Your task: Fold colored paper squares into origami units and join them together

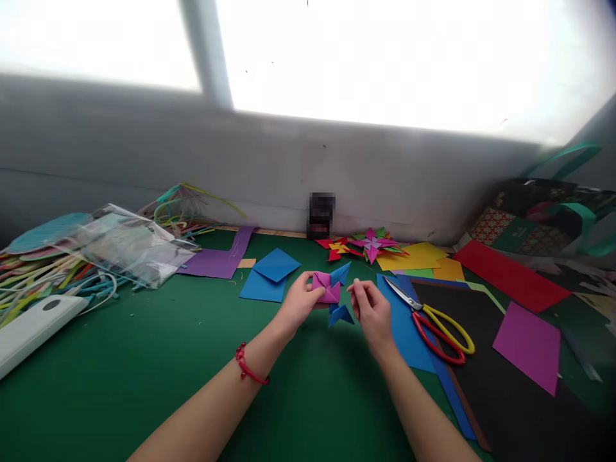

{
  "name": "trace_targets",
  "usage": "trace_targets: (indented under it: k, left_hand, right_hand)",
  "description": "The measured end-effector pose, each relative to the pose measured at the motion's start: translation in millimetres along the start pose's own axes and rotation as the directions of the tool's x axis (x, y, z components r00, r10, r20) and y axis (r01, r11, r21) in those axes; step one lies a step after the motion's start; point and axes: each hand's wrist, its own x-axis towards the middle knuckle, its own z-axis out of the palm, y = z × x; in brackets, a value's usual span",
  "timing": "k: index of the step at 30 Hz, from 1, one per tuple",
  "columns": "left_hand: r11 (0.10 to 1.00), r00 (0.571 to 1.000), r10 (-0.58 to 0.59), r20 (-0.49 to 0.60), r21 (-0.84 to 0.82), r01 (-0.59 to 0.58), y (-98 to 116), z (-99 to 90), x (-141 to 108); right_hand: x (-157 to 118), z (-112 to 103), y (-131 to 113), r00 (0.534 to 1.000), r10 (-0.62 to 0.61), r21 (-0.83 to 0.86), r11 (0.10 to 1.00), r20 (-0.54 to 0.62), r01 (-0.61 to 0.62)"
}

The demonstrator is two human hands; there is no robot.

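A folded paper piece (pixel 330 294) with a pink square middle and blue pointed flaps is held above the green table. My left hand (pixel 302 299) pinches its pink left side between thumb and fingers. Two blue points stick out to the right, one up and one down. Just right of the piece, my right hand (pixel 369 310) is closed with fingertips together, apart from the paper; whether something tiny is between them cannot be made out. Blue paper squares (pixel 276 265) lie beyond my left hand. Scissors (pixel 436 327) with red and yellow handles rest to the right.
Finished paper stars (pixel 371 244) lie at the back, beside yellow sheets (pixel 414 256). Purple paper (pixel 212 262), a clear plastic bag (pixel 139 247) and a white device (pixel 36 327) are left. A black sheet (pixel 474 359), magenta paper (pixel 528 346) and red paper (pixel 513 274) are right.
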Motion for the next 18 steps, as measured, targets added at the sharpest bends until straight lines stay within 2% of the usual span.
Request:
trace_targets:
  k: [1, 3, 9, 13, 18]
  left_hand:
    - [1.0, 1.0, 0.001, 0.02, -0.001, -0.001, -2.0, -2.5, 1.2]
    - [1.0, 0.999, -0.011, 0.043, -0.004, 0.011, -10.2, -9.4, 4.7]
    - [0.999, 0.995, -0.037, -0.09, -0.024, 0.035, -38.6, -24.7, 15.8]
    - [0.999, 0.996, -0.024, -0.09, -0.042, 0.02, -42.7, -25.5, 17.0]
    - [1.0, 0.999, 0.0, -0.042, 0.023, 0.001, -41.8, -24.5, 15.0]
  right_hand:
    - [-3.7, 3.8, 4.7, 0.999, -0.012, -0.023, 1.0, -0.039, 0.011]
    - [-9.1, 9.0, 14.6, 1.0, 0.001, -0.07, 0.998, -0.02, -0.003]
    - [-3.1, 9.6, 25.2, 0.993, -0.059, -0.184, 0.98, 0.1, 0.077]
    - [0.5, 9.3, 27.5, 0.964, -0.049, -0.233, 0.966, 0.261, 0.112]
    - [0.4, 9.1, 30.4, 0.951, -0.061, -0.213, 0.968, 0.303, 0.13]
